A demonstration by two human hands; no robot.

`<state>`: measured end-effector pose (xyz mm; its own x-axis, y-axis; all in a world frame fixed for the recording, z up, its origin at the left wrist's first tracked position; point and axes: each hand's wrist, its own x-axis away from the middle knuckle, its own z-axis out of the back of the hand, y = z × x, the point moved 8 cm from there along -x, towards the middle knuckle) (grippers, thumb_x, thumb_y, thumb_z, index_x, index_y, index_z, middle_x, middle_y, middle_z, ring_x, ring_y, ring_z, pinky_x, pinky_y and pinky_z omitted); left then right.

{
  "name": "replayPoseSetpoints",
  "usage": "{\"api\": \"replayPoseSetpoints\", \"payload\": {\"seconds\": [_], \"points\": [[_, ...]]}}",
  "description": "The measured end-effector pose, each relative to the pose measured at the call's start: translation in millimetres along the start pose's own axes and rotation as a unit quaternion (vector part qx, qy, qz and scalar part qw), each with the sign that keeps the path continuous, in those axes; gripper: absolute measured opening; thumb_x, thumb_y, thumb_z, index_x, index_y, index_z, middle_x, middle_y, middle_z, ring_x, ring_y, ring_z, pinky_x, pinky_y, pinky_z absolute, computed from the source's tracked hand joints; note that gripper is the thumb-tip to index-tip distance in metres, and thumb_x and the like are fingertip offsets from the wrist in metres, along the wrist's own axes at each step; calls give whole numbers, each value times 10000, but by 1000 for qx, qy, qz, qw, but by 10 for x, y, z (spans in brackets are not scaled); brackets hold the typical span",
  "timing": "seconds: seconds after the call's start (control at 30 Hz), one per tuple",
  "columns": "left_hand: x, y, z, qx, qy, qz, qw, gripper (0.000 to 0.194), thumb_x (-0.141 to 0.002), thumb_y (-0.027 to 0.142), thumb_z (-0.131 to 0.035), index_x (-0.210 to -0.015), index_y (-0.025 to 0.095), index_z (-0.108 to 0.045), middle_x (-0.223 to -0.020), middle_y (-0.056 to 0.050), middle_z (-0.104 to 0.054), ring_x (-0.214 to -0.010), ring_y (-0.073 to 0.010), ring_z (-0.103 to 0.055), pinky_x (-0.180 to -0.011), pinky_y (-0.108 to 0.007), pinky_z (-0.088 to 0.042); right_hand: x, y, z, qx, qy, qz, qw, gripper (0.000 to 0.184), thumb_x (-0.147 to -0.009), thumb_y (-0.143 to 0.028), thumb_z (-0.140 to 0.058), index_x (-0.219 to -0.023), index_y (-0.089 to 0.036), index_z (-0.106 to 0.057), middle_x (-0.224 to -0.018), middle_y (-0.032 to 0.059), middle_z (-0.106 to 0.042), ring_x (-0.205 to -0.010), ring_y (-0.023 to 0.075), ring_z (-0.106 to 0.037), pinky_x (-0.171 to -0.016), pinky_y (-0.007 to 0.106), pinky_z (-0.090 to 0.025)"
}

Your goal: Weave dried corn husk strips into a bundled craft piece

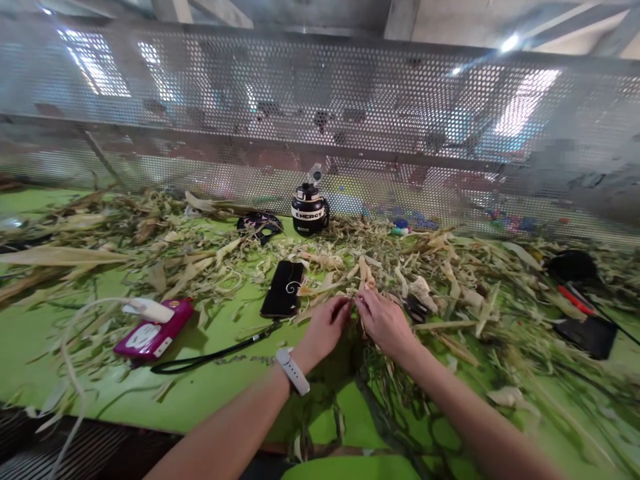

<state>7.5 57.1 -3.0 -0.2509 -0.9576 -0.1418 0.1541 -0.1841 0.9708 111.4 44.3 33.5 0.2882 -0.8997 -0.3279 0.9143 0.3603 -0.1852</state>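
Observation:
Close together over the green table [235, 393], my left hand [325, 330] and my right hand [385, 323] meet with their fingers pinched. A twisted pale strip of dried corn husk [366, 272] rises just beyond my right fingers and appears to run into both pinches. The exact grip is partly hidden by the fingers. Below my hands, long dark green strips [383, 413] hang toward the table's front edge. Right of my right hand lies a small dark tool [416, 309], perhaps scissors, among the husk scraps. A black phone [283, 289] lies left of my hands.
A magenta power bank [155, 333] with a white plug and cable lies at the left; a black wrist strap [210, 353] is nearby. A black ENERGY bottle [307, 212] stands before the perforated metal screen [320, 100]. Husk scraps [475, 267] cover much of the table.

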Motion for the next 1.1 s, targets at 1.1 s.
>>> {"api": "replayPoseSetpoints", "payload": {"seconds": [1.1], "points": [[-59, 286, 1111, -99, 245, -6, 965, 367, -828, 371, -518, -1133, 170, -550, -1143, -113, -600, -1015, -207, -588, -858, -350, -490, -195, 474, 330, -270, 97, -89, 954, 238, -820, -306, -515, -970, -172, -641, -981, 104, -655, -928, 228, -603, -832, 397, -485]]}}
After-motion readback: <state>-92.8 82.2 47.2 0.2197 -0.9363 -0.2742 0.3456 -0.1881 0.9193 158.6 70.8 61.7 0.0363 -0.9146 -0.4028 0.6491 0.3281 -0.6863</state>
